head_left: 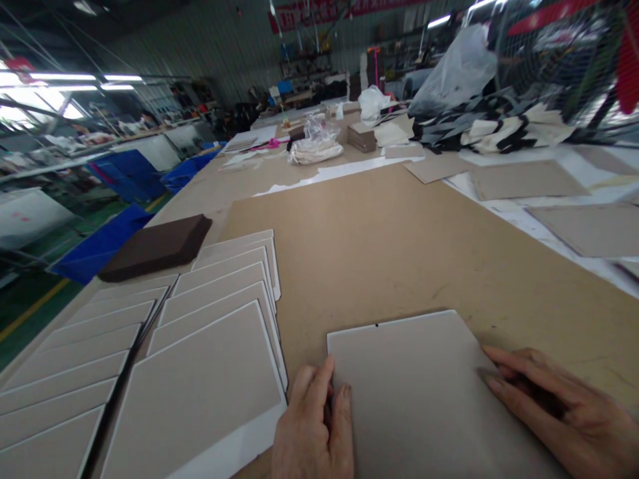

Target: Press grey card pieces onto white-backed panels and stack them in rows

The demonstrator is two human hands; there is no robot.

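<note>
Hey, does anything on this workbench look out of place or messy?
Mostly orderly. The grey board lies flat under both hands, left hand and right hand. Only the torn white paper strip further back looks ragged.

a long tabletop (399, 226) runs toward the far corrugated wall (214, 40) of a workshop, fluorescent tubes (64, 78) glowing at left above blue bins (124, 169) and a green floor (30, 299) with a yellow line.
</note>
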